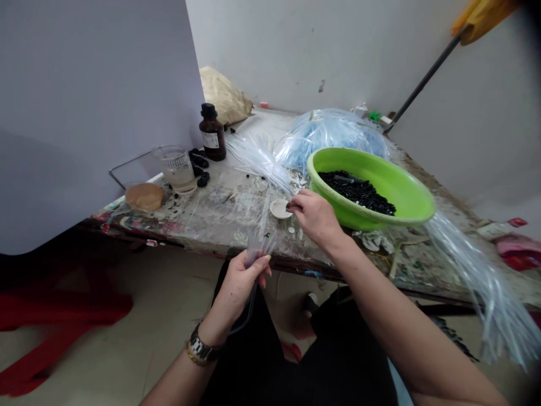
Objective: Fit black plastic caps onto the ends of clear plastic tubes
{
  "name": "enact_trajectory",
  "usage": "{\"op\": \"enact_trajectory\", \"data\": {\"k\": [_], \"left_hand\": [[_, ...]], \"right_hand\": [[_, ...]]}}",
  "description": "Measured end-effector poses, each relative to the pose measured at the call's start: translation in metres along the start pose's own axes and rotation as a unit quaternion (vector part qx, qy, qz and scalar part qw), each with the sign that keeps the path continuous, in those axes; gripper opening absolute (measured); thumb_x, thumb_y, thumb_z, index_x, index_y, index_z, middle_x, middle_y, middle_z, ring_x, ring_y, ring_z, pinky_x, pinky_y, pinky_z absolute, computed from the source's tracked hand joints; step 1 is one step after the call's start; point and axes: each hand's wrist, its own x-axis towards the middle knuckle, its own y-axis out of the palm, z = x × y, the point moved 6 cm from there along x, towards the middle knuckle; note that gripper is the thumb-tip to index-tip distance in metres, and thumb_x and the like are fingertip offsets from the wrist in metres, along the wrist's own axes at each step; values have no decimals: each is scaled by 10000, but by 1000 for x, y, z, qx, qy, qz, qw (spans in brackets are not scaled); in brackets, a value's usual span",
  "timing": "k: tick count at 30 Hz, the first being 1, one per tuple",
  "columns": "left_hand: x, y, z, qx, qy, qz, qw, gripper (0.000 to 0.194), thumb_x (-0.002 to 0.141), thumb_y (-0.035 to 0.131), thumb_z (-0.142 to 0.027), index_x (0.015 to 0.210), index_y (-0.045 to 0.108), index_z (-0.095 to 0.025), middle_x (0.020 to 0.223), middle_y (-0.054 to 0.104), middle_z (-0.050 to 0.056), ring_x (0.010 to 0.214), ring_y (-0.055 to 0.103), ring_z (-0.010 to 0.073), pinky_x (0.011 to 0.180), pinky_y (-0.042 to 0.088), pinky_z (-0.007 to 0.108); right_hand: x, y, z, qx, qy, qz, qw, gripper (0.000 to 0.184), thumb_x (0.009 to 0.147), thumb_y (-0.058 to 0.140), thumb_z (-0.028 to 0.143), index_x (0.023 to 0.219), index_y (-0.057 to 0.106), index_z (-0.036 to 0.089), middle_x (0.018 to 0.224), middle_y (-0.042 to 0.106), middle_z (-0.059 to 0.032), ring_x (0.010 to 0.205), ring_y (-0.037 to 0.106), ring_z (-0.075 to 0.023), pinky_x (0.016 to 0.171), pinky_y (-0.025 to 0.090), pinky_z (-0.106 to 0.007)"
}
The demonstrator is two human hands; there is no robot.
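– Pale wall point(262, 45) at the far side, stained worktable point(211, 223) below it. Where are the tubes?

– Clear tubes point(256, 242): in the left hand point(242, 281), at the table's near edge. Fingers closed round the bunch, thumb across it.

– Which way do they point?

– Long axis runs near to far. Upper ends splay to the far side, some leaning right; a few strands drop below the hand, on the near side. Blur over the table; cannot tell where every tube ends.

– Other hand?

– Right hand point(318, 221), fingertips pinched narrow on a small dark piece point(289, 207) at the right of a white dish point(276, 210). Contact with the dish: cannot tell.

– How to work this well?

– My judgement: grip the bunch firmly but without crushing, ends fanned so single tubes stand apart. Pinch the piece lightly by its side, wrist clear of the dish rim.

– Further out?

– Green bowl point(412, 193) to the right, black pieces point(359, 194) inside. Loose bundle point(257, 160) beyond the dish; another bundle point(486, 287) hangs off the near right edge. Brown bottle point(213, 141) and cup point(180, 172) far left.
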Motion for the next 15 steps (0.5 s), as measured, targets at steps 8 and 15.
{"op": "enact_trajectory", "data": {"k": [8, 15], "left_hand": [[-5, 11, 3, -47, -37, 15, 998, 215, 767, 690, -343, 793, 618, -142, 537, 560, -31, 429, 450, 71, 432, 339, 190], [-13, 19, 2, -69, -70, 31, 995, 290, 714, 741, -366, 856, 655, -129, 509, 532, -43, 414, 421, 65, 381, 321, 171]], "right_hand": [[-51, -26, 6, 254, 29, 18, 967, 117, 800, 622, 183, 683, 614, 190, 736, 635, 2, 735, 589, -151, 716, 438, -256], [-81, -27, 6, 302, 69, 41, 950, 114, 800, 613, 182, 688, 622, 196, 698, 634, 16, 683, 570, -143, 674, 421, -249]]}}
